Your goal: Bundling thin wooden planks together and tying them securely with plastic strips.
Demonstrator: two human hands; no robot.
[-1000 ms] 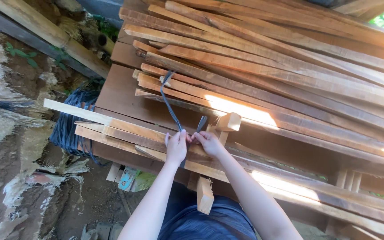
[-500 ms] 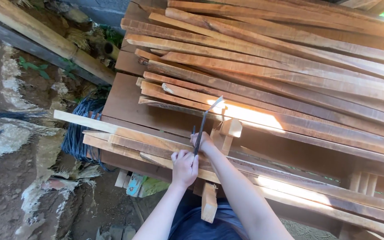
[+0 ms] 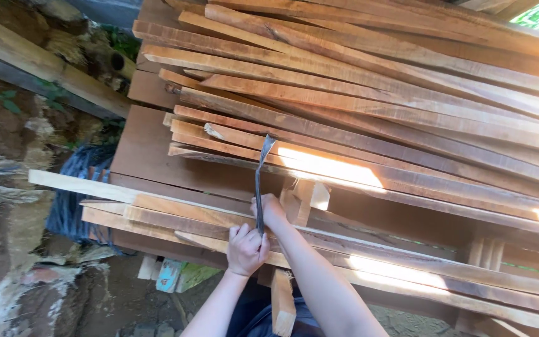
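Up swings the pry bar (image 3: pixel 260 181), nearly upright now! Left hand (image 3: pixel 246 249) and right hand (image 3: pixel 268 211) both clamp its shaft above the planks (image 3: pixel 369 118).

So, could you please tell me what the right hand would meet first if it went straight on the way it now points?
Probably the small upright wooden block just beyond the right hand, which holds the dark metal bar; past it lies the stack of planks. Depth is unclear.

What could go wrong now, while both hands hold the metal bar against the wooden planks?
The metal bar stands steeply, gripped low by the left hand and right hand; it might slip and pinch fingers against the plank. The stacked boards lie loosely overlapped and could shift toward the arms.
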